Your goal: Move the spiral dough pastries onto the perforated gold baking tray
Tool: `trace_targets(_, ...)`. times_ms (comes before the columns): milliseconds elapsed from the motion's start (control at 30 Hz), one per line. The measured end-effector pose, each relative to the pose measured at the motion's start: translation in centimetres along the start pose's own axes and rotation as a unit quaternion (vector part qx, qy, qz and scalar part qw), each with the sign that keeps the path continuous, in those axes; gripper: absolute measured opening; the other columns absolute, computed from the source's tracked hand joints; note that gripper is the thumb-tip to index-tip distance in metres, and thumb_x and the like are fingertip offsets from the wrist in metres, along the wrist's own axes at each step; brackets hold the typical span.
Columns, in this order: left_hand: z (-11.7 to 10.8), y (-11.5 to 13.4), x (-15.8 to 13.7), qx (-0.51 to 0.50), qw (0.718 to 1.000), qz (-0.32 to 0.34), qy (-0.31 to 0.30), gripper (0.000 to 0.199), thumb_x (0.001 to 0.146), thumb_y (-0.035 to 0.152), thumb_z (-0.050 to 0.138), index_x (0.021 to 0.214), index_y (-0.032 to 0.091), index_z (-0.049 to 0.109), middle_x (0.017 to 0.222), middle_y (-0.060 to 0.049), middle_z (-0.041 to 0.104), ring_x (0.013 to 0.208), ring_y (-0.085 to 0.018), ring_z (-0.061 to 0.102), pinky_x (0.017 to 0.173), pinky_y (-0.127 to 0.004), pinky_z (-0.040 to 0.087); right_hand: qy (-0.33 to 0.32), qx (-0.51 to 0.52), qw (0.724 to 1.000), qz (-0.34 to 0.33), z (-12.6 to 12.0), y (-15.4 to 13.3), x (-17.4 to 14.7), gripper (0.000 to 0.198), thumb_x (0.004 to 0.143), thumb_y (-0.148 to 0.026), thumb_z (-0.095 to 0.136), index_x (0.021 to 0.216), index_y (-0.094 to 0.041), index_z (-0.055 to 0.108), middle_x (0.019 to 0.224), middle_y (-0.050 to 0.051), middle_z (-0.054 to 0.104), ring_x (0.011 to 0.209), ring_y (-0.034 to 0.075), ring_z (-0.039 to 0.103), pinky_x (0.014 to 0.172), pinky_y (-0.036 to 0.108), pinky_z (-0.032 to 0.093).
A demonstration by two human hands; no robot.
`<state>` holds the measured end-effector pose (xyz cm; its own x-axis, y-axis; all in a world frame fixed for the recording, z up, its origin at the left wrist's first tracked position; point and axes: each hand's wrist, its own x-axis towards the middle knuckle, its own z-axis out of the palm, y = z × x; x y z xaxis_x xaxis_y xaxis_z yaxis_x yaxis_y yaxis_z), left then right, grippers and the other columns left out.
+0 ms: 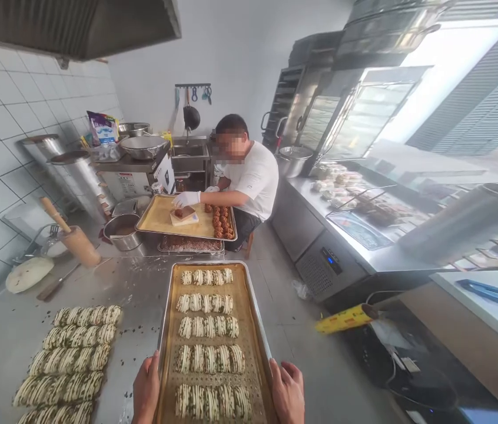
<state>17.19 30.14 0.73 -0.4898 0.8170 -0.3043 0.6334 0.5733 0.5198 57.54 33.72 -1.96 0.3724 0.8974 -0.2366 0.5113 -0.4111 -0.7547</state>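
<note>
Five rows of rolls (70,357) lie on the table (136,318), left of the left hand (146,386); that hand grasps the tray's left edge, fingertips pointing forward; the tray (259,318) stretches forward between the hands, bearing five rows of pastries (210,360); the right hand (288,388) grasps the right edge, nearly level with the other, its outer fingers bent.

Bright overall. Light enters upper right; opening (456,65) blown out. Dull glare on counter (136,280) near its far edge. Hood (72,29) dim. Tray (248,330) fairly sharp. Right-side metal cylinder (461,224) stretched, soft. 1 pixelated patch on co-worker (255,176).
</note>
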Motion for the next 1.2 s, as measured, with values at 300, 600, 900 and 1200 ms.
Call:
trace_targets(300,-7.0,-3.5,1.0,-0.006,0.994,0.097,0.045,0.049,0.096,0.061,0.033,0.107,0.019,0.057,0.097,-0.013,0.067,0.097,-0.030,0.066,0.091,-0.043,0.052,-0.004,-0.082,0.994,-0.070,5.0,-3.2,-6.1,0.063,0.093,-0.064,0.039,0.120,-0.012,0.061,0.129,0.021,0.054,0.122,0.035,0.054,0.113,0.052,0.044)
trace_targets(600,-7.3,-7.9,-9.0,0.095,0.920,0.307,-0.223,0.046,0.092,0.029,0.048,0.137,0.031,0.057,0.142,-0.008,0.060,0.136,-0.027,0.053,0.122,-0.046,0.042,-0.251,-0.175,0.913,-0.268,2.3,-4.2,-17.0,0.043,0.084,-0.013,0.050,0.124,-0.021,0.063,0.137,0.009,0.060,0.130,0.024,0.052,0.114,0.036,0.044)
trace_targets(900,-3.3,-7.6,-8.2,0.201,0.891,0.304,-0.271,0.059,0.078,0.019,0.059,0.137,0.019,0.055,0.140,-0.014,0.058,0.136,-0.031,0.050,0.119,-0.046,0.040,-0.380,-0.217,0.828,-0.351,5.5,-3.0,-14.5,0.070,0.075,-0.018,0.060,0.145,-0.016,0.052,0.143,0.012,0.058,0.132,0.031,0.049,0.117,0.045,0.043)
trace_targets(1200,-7.2,-7.1,-7.4,0.290,0.862,0.329,-0.256,0.036,0.075,0.021,0.063,0.112,0.020,0.064,0.114,-0.012,0.067,0.116,-0.033,0.059,0.107,-0.051,0.041,-0.378,-0.255,0.828,-0.325,4.9,-3.8,-13.5,0.060,0.068,-0.019,0.072,0.128,-0.013,0.063,0.129,0.015,0.060,0.122,0.032,0.055,0.111,0.043,0.048)
